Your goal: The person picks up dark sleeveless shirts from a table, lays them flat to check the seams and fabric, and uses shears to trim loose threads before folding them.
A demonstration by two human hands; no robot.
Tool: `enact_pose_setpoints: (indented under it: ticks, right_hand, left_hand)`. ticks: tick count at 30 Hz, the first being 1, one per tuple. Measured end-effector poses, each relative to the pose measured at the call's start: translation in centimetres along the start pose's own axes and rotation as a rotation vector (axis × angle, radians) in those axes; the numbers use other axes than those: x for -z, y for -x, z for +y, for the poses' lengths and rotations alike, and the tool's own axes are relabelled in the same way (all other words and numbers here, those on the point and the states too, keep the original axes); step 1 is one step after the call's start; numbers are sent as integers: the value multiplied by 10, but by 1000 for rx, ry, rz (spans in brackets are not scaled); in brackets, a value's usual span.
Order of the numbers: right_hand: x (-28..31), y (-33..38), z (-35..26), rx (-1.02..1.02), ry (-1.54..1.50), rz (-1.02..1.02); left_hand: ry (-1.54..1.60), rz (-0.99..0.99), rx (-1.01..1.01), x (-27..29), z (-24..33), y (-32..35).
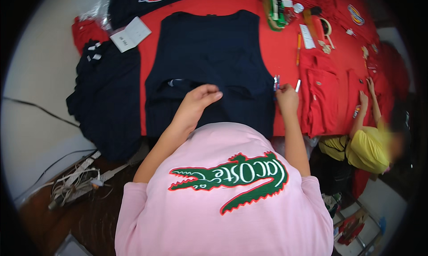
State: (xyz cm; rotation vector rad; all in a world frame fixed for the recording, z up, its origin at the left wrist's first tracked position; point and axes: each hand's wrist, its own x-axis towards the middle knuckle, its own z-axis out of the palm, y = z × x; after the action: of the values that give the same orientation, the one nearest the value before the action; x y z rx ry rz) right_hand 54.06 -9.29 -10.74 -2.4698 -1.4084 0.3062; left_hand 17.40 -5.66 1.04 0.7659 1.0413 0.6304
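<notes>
A navy sleeveless top (208, 46) lies flat on a red-covered table, with a raised fold across its lower part. A small light label (175, 82) shows at this fold. Over the lower part of the top is my left hand (200, 102), its thumb and fingers curled together; whatever may be between them is hidden. To the right of the top, my right hand (287, 99) is closed, its fingertips at a small blue and silver tool (276, 83). A white stick-shaped thing (298, 86) lies just beside that hand.
Navy garments (104, 95) pile at the left, near a white card (130, 34). Folded red garments (320, 98) lie at the right, below an orange pen (298, 49), a tape roll (327, 28) and a green container (276, 13). A co-worker in yellow (368, 149) handles red cloth at far right.
</notes>
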Motion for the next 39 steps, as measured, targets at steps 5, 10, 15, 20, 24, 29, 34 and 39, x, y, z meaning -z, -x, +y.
enact_pose_setpoints:
  ticks: [5,10,15,20,24,29,34,39]
  right_hand:
    - [7,1,-36,-51,-36,-53]
    - [2,5,-31,194,266,95]
    - [-4,3,-5,475,336,326]
    - [10,-17,-29,288,-414,225]
    - [76,25,-136,86,-1263,-328]
    - [115,66,-207,266,-1048,-518]
    - [125,66,-216,250,-1038,-577]
    - [117,64,-215,204,-1118,-647]
  left_hand:
    - [180,3,-117,-5,39,2]
    - [457,-40,-124,-4,37,-1]
    - [510,-56,-138,-12,41,-3]
    - [461,-29,-192,-15,46,-9]
    - [466,-28,-213,-16,45,-12]
    - [506,-78,-238,-24,45,-14]
    - [520,-65,-254,-25,45,-10]
    - [538,-57,-251,-22,42,-8]
